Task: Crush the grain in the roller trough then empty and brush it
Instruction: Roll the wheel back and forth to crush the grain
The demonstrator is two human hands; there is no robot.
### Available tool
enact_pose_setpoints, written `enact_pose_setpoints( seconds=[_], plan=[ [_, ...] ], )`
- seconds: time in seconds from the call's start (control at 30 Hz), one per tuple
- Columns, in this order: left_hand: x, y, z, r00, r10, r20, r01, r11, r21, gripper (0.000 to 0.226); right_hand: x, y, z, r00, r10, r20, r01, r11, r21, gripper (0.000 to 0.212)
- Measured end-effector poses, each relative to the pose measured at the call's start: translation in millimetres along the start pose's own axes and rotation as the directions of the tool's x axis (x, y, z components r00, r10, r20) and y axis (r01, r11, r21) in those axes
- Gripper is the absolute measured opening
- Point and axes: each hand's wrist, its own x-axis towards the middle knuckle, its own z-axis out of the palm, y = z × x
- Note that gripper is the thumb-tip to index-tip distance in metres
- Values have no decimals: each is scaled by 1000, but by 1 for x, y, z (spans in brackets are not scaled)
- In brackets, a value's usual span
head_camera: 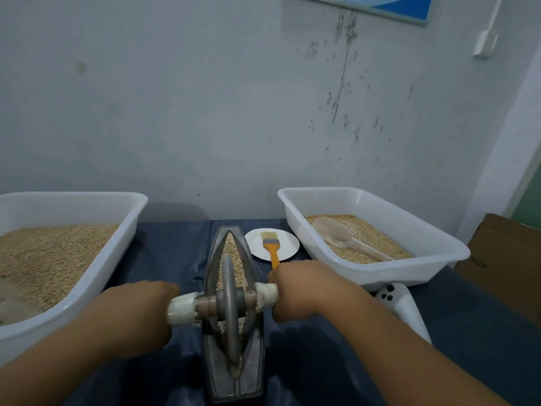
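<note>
Crushing looks underway: both hands, left hand (140, 313) and right hand (301, 291), have fingers wrapped round the roller wheel (231, 306) handles over whole-looking grain (231, 250) in the trough (234, 376), with emptying undone and the brush (270, 244) idle just beyond.

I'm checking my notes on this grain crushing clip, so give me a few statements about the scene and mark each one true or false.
1. Both hands, left hand and right hand, grip the white-wrapped handles of the grey metal roller wheel. True.
2. The boat-shaped metal trough is empty. False: grain lies in it.
3. The orange-handled brush rests on a small white round plate. True.
4. The clear plastic scoop lies in the left tub. False: it lies in the right white plastic tub.
</note>
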Motion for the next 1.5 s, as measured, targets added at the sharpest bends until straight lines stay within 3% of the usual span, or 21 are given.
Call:
enact_pose_setpoints(
  seconds=[0.2,0.37,0.47,0.67,0.87,0.97,1.07,1.17,1.23,1.33,1.43,1.5],
  plan=[
    [30,-2,9,990,-11,-139,14,1000,26,13,24,3,10,987,74,-142,-73,997,12,17],
    [53,0,12,966,-41,-254,47,999,19,13,47,2,15,929,124,-350,-148,988,-40,23],
    [52,0,12,962,-44,-271,52,998,23,13,51,2,17,912,115,-394,-150,987,-59,17],
    [29,4,6,978,10,-208,6,997,76,18,28,4,18,967,105,-231,-103,994,20,14],
    [-1,6,-13,991,87,-102,-76,992,102,21,-15,6,0,994,31,107,-51,981,187,18],
    [1,5,-12,988,87,-127,-72,990,119,20,-13,9,3,990,38,139,-64,980,188,18],
    [22,7,0,972,49,-229,-22,993,120,19,16,11,15,990,124,-64,-120,991,62,18],
    [50,4,10,942,-3,-335,34,996,88,15,57,12,28,911,142,-388,-173,984,-47,12],
    [66,1,11,939,-34,-342,55,997,53,16,77,14,28,860,117,-497,-193,976,-103,10],
    [77,-2,10,940,-42,-339,59,997,42,20,89,17,26,859,138,-493,-210,973,-93,19],
    [73,-1,11,942,-19,-335,37,998,49,20,83,20,33,861,147,-486,-193,980,-45,11],
    [65,2,7,949,-5,-315,27,998,65,20,73,19,35,884,167,-436,-193,981,-15,21]
  ],
)
